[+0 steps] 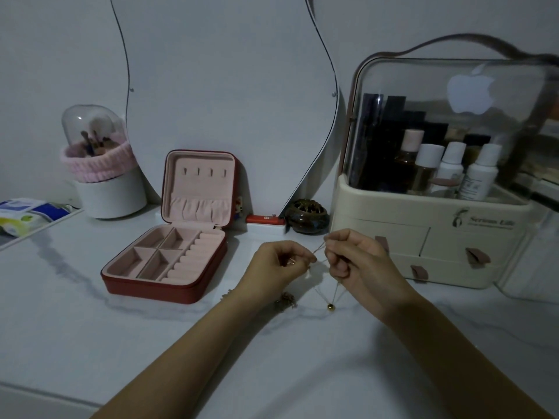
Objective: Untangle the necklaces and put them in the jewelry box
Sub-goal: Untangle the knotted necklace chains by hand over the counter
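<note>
hands: left hand (282,263) & right hand (352,255) both pinching tangled necklaces (328,293)
jewelry box (169,261): open, nothing in yet
left: untangle, stow

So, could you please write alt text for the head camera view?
Two hands, left hand and right hand, pinch thin tangled necklaces above a white marble tabletop. An open red jewelry box sits to their left, a cosmetics organizer to their right.
</note>
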